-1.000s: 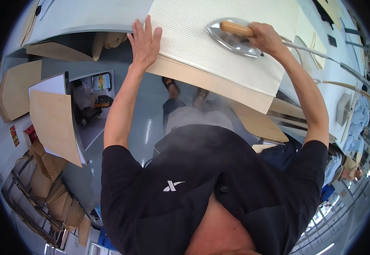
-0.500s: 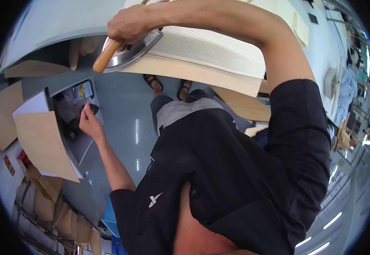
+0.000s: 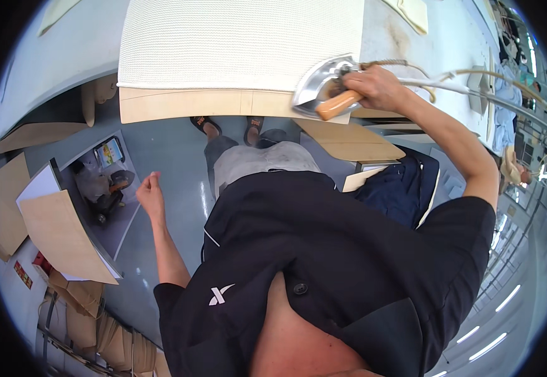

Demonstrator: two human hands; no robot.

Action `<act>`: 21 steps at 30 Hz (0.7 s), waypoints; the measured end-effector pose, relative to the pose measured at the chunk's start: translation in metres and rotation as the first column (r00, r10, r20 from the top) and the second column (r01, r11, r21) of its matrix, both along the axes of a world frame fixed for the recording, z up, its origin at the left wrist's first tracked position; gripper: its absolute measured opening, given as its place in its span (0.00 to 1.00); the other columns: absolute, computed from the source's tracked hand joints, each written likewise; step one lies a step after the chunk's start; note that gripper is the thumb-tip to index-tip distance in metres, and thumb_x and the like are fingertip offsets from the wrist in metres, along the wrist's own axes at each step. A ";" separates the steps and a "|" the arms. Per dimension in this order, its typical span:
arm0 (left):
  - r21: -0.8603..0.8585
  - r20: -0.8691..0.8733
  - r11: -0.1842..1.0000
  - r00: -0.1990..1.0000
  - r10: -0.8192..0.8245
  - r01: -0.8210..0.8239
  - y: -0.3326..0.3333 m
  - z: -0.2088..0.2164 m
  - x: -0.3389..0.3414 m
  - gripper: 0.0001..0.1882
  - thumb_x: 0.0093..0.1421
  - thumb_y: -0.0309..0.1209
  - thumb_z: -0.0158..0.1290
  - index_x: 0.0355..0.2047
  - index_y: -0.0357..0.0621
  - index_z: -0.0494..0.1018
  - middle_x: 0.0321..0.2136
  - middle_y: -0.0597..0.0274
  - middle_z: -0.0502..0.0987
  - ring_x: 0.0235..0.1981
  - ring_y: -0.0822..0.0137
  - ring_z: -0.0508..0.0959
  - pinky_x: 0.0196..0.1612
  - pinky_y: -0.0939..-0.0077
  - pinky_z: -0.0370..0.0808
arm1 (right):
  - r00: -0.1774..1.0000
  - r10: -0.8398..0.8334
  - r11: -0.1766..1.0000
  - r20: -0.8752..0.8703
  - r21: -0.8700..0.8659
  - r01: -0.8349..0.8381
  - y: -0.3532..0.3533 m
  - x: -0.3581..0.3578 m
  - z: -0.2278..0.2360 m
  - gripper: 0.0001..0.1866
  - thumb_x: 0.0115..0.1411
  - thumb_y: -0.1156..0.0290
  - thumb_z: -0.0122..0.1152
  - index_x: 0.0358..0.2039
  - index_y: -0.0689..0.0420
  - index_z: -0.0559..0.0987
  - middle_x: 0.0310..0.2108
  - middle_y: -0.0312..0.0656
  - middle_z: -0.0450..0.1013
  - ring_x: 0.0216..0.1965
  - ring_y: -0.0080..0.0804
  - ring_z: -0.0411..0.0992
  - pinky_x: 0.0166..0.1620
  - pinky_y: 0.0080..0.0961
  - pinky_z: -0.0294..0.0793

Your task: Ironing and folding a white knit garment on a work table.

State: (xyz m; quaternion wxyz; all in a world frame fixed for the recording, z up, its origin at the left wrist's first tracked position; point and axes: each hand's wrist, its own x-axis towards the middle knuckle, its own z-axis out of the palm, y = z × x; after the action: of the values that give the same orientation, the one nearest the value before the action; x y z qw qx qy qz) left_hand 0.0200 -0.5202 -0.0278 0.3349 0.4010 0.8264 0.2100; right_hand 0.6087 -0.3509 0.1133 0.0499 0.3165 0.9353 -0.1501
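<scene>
My right hand (image 3: 375, 88) is wrapped round the orange-brown wooden handle of a metal iron (image 3: 310, 83). The iron sits at the near right corner of a cream ribbed knit piece (image 3: 242, 44), which lies flat over a pale board (image 3: 182, 107) at the table's near edge. A cord and hose run off to the right from the iron. Low on the left, my left hand (image 3: 151, 196) hangs in the air beside an open drawer, its fingers curled together with nothing visible in them.
The drawer (image 3: 126, 217) holds a phone-like device (image 3: 108, 152) and dark small items. Brown cardboard sheets (image 3: 66, 232) stand at the left. A tan board (image 3: 349, 141) and dark blue cloth (image 3: 396, 191) lie under the table's right side. Another cream piece (image 3: 408, 14) rests at the far right.
My right hand has carried the iron from the left end of the knit piece to its right end. My left hand has drawn away from over the drawer, slightly rightward and down.
</scene>
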 end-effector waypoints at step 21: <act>0.341 -0.635 -0.177 0.087 -0.768 0.923 0.131 0.041 0.440 0.34 0.66 0.49 0.44 0.62 0.32 0.66 0.70 0.52 0.58 0.74 0.52 0.48 0.73 0.42 0.33 | 0.442 -0.891 0.453 0.106 0.271 0.849 -0.015 0.198 -0.047 0.20 0.58 0.55 0.63 0.37 0.62 0.79 0.46 0.44 0.74 0.34 0.57 0.76 0.41 0.45 0.76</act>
State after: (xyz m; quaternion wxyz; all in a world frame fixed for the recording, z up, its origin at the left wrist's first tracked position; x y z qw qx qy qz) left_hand 0.4599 -0.3896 0.0135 0.1158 0.9538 0.2106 0.1800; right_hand 0.8062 -0.3663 0.0665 0.0461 0.7712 0.6341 -0.0321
